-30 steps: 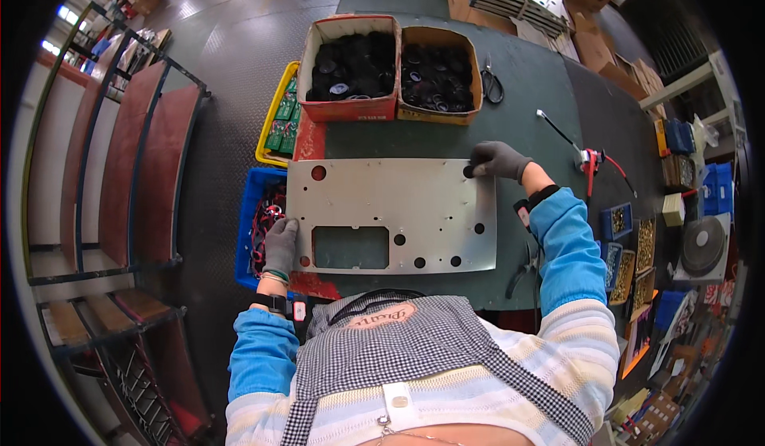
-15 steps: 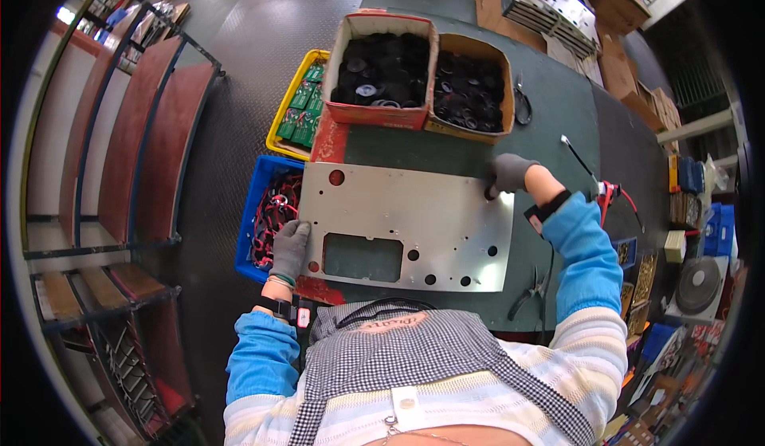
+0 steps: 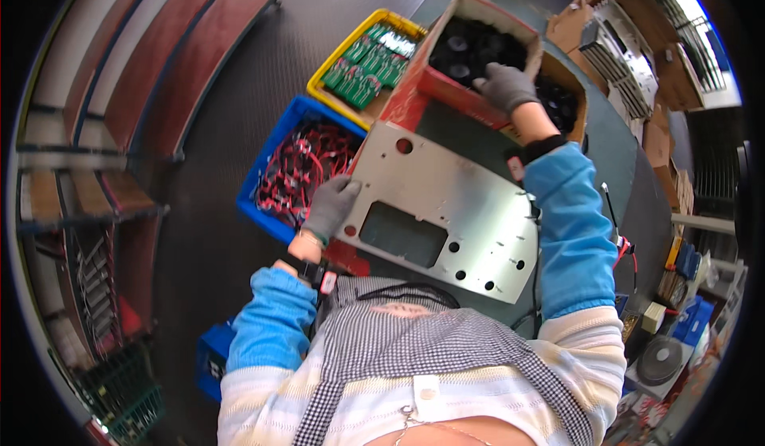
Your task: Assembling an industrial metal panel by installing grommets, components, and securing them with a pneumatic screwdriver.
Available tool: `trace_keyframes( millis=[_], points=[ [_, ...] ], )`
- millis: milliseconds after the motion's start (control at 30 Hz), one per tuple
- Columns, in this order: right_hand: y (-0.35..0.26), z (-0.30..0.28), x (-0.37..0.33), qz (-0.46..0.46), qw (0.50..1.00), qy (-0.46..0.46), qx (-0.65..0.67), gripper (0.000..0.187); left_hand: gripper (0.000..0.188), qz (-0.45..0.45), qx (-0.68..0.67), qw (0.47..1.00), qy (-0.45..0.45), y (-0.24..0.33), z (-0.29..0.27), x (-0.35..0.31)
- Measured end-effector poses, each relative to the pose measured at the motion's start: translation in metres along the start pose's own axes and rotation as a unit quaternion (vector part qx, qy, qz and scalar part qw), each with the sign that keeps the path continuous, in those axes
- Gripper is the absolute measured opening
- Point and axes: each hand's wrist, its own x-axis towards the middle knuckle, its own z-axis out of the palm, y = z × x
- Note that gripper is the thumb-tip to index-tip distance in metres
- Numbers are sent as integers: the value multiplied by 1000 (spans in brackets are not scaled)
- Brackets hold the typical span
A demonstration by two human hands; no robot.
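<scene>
Metal panel is laid over the green worktop, turned at a slant in front of the body; pierced by round holes and one large rectangular cutout. Its left edge is held by the gloved left hand, which is closed over the rim; the fingers beneath are hidden.

Right hand, also gloved, is held over the near rim of the red-sided cardboard box, fingers partly curled and pointed in at the black round parts. Whether anything is grasped by it cannot be told.

To the left of the panel, red and black wires are heaped in the blue bin. Just beyond, green circuit boards are kept in the yellow bin.
</scene>
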Motion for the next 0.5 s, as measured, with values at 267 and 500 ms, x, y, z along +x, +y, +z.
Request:
trace_keyframes(
  millis=[267, 500],
  points=[
    [-53, 46, -94, -246, 831, 53, 496, 27, 29, -22, -43, 999, -4, -2, 3, -1],
    [-114, 120, -83, -129, 936, 189, 267, 15, 29, -14, -25, 1000, 8, 1, 2, -3]
  ],
)
